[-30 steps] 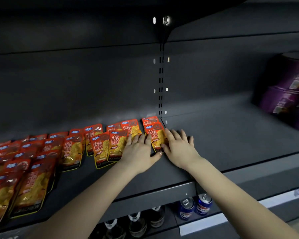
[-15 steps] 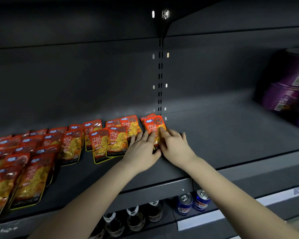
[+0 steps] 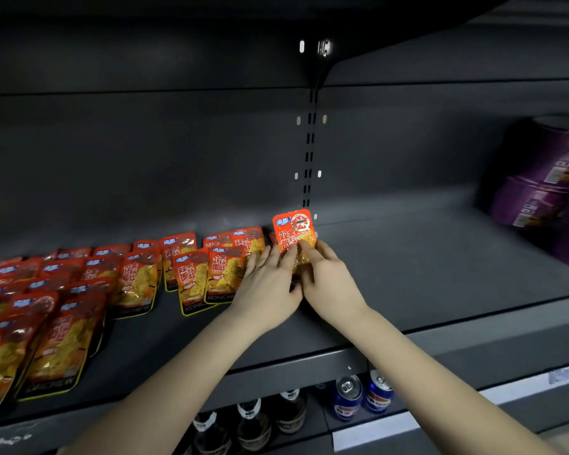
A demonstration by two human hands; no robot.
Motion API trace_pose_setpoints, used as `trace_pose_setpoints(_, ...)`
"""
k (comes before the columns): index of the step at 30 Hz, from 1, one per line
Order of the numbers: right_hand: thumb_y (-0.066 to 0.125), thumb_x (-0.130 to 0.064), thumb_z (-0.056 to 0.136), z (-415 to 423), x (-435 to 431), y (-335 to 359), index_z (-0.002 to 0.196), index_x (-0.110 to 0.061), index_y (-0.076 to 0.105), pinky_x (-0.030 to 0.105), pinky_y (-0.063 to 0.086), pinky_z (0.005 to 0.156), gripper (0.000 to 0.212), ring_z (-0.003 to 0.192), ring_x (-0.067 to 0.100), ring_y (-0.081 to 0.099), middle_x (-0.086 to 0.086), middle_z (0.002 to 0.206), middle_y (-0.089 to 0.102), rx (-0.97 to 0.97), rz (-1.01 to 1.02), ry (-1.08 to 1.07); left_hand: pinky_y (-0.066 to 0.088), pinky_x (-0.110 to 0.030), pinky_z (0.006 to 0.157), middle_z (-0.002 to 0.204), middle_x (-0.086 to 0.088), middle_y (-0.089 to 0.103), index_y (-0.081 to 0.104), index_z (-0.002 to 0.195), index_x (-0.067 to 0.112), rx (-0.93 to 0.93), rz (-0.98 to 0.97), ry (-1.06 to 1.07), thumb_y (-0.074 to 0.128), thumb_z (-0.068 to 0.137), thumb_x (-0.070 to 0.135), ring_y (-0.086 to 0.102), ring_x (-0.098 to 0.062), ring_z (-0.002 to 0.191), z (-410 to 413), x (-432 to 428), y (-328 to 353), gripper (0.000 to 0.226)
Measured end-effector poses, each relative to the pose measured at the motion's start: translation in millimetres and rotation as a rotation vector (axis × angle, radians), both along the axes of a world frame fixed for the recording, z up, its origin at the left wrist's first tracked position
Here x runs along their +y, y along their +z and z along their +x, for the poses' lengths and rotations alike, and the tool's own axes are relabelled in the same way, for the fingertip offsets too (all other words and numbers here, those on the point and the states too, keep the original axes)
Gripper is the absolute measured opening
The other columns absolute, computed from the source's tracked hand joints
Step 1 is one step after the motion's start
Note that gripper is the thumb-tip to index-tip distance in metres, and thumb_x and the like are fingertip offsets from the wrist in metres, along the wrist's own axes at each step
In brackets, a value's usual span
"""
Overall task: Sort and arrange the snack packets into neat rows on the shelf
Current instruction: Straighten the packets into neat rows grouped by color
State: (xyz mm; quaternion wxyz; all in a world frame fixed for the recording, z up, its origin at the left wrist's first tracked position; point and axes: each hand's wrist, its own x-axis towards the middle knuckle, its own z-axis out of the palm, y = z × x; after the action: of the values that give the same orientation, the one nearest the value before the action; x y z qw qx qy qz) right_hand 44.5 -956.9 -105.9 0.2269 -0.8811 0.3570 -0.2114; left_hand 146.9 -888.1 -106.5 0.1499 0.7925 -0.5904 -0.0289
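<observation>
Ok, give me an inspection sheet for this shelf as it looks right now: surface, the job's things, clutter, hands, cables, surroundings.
Surface: dark metal shelf, bare to the right of the hands.
Job's things: orange snack packets lie flat in overlapping rows on the left; one upright packet stands at the right end of the rows.
Clutter: nothing seen.
Hands: left hand lays straight fingers against the upright packet's lower left; right hand grips its lower right; thumbs hidden.
Cables: nothing seen.
Surroundings: purple tubs stacked at far right; cans and bottles on the level below.
</observation>
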Motion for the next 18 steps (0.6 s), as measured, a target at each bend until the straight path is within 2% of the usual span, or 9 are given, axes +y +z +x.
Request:
trace_pose_setpoints(3, 0.042, -0.011, 0.092, 12, 6, 2, 0.143, -0.015, 0.035, 0.043, 0.044, 0.098, 0.052, 0.128, 0.032, 0.04, 0.012, 0.146, 0.035, -0.055, -0.027, 0.01, -0.002, -0.04, 0.119, 0.159, -0.005, 0.01, 0.007, 0.151, 0.021, -0.003, -0.014, 0.022, 0.04, 0.097, 0.03, 0.004, -0.021, 0.147, 8, 8, 4, 0.064)
trace_pose_setpoints(7, 0.043, -0.014, 0.092, 35, 20, 8, 0.143, -0.016, 0.035, 0.038, 0.04, 0.103, 0.052, 0.135, 0.031, 0.031, 0.015, 0.149, 0.03, -0.045, -0.046, 0.034, -0.001, -0.039, 0.119, 0.159, -0.008, 0.01, 0.006, 0.151, 0.019, 0.004, -0.015, 0.071, 0.042, 0.093, 0.021, 0.005, -0.022, 0.147, 26, 23, 9, 0.068)
trace_pose_setpoints(10, 0.044, -0.014, 0.091, 55, 34, 12, 0.143, -0.015, 0.036, 0.037, 0.043, 0.1, 0.053, 0.13, 0.034, 0.038, 0.018, 0.147, 0.033, -0.032, -0.049, 0.082, -0.001, -0.039, 0.119, 0.158, -0.006, 0.012, 0.008, 0.151, 0.02, 0.011, -0.044, 0.112, 0.041, 0.094, 0.021, 0.006, -0.022, 0.147, 45, 36, 10, 0.067)
trace_pose_setpoints(13, 0.043, -0.014, 0.091, 76, 49, 17, 0.144, -0.015, 0.034, 0.035, 0.038, 0.104, 0.053, 0.134, 0.031, 0.036, 0.019, 0.15, 0.027, -0.009, -0.035, 0.127, -0.001, -0.039, 0.119, 0.158, -0.007, 0.014, 0.008, 0.151, 0.02, 0.0, -0.033, 0.163, 0.041, 0.094, 0.024, 0.007, -0.023, 0.146, 65, 55, 11, 0.066)
trace_pose_setpoints(16, 0.041, -0.014, 0.092, 98, 68, 20, 0.145, -0.017, 0.031, 0.037, 0.042, 0.1, 0.054, 0.125, 0.032, 0.046, 0.016, 0.152, 0.023, 0.018, -0.018, 0.175, -0.002, -0.039, 0.119, 0.158, -0.008, 0.015, 0.007, 0.151, 0.019, -0.04, 0.002, 0.211, 0.042, 0.094, 0.027, 0.009, -0.023, 0.146, 87, 74, 11, 0.067)
trace_pose_setpoints(18, 0.041, -0.016, 0.093, 113, 80, 20, 0.146, -0.019, 0.029, 0.038, 0.042, 0.099, 0.055, 0.125, 0.034, 0.047, 0.016, 0.154, 0.019, 0.054, -0.014, 0.212, -0.002, -0.041, 0.119, 0.157, -0.007, 0.018, 0.006, 0.151, 0.019, -0.054, 0.027, 0.234, 0.042, 0.094, 0.028, 0.01, -0.022, 0.146, 102, 88, 10, 0.068)
